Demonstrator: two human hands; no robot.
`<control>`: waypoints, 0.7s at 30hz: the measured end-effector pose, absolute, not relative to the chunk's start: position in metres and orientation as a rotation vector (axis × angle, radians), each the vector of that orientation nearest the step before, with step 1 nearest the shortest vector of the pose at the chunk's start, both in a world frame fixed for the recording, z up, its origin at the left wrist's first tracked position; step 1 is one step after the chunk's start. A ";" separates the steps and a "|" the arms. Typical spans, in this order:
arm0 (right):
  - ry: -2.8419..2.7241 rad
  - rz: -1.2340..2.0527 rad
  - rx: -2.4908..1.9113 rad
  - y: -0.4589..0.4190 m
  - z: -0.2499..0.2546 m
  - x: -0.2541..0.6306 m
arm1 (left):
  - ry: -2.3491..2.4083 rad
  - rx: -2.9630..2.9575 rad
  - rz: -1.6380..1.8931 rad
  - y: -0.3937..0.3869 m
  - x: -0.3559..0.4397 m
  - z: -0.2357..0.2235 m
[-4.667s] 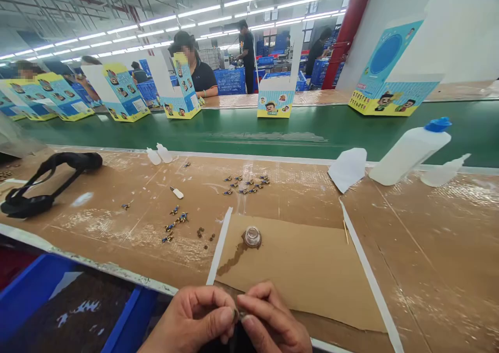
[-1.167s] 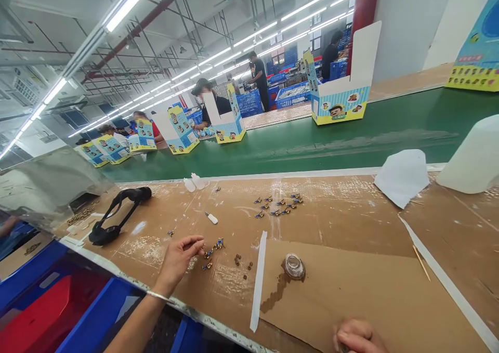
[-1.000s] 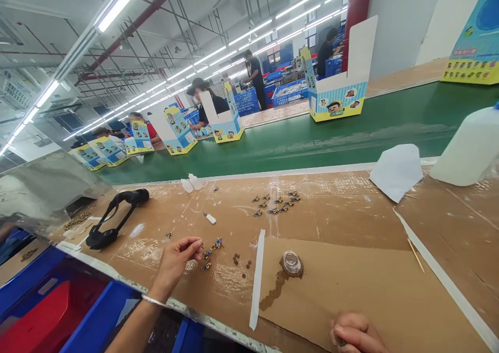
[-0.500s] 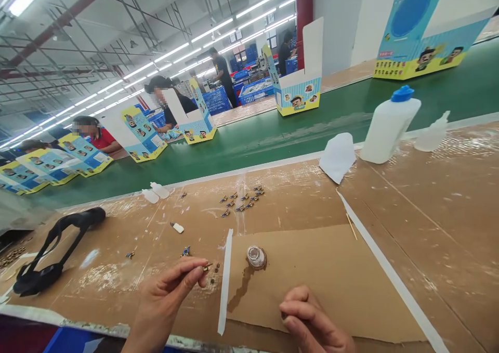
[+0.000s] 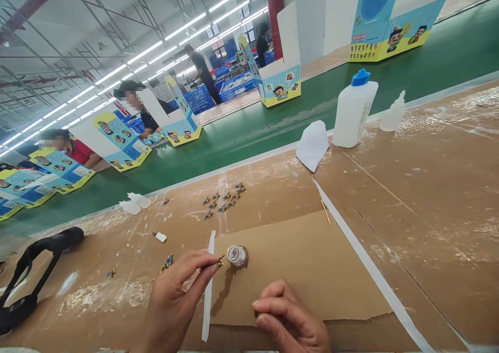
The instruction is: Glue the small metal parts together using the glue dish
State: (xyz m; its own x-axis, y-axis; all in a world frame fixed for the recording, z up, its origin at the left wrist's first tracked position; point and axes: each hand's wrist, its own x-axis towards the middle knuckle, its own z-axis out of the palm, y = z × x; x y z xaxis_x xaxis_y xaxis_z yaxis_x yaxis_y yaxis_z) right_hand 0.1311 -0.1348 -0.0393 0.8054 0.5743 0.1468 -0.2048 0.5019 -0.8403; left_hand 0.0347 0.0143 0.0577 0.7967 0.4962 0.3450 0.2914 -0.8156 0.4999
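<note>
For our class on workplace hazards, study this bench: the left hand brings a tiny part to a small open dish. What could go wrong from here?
1. The left hand pinches the tiny part only at its fingertips; it could slip and drop.
2. The small dish sits open with a brown stain beside it; a nudge might spill more.
3. The loose parts near the green belt could scatter if swept.

Open cardboard mat (image 5: 312, 270) lies right of the small glass pot (image 5: 237, 256), which sits just beside the left hand (image 5: 175, 301) fingertips. Behind it, a cluster of small blue-and-brass parts (image 5: 222, 201) blocks the middle bench; farther right stand a white bottle (image 5: 353, 111) and folded white paper (image 5: 312, 144) (near the conveyor edge). The right bench is bare.
</note>
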 end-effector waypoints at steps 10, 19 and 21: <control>-0.467 0.520 -0.932 -0.135 -0.040 0.134 | 0.310 2.926 0.660 0.023 0.066 0.051; -0.465 0.537 -0.896 -0.135 -0.041 0.134 | 0.268 3.022 0.601 0.026 0.070 0.051; -0.458 0.541 -0.877 -0.135 -0.040 0.134 | 0.255 3.043 0.589 0.026 0.071 0.052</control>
State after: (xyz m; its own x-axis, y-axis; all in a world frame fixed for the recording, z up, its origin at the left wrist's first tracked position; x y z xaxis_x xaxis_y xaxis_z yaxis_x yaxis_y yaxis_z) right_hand 0.1339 -0.1346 -0.0403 0.7743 0.6138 0.1541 -0.2525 0.5229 -0.8141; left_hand 0.0708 0.0260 0.0517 0.9148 0.1665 0.3680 0.1544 -0.9860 0.0624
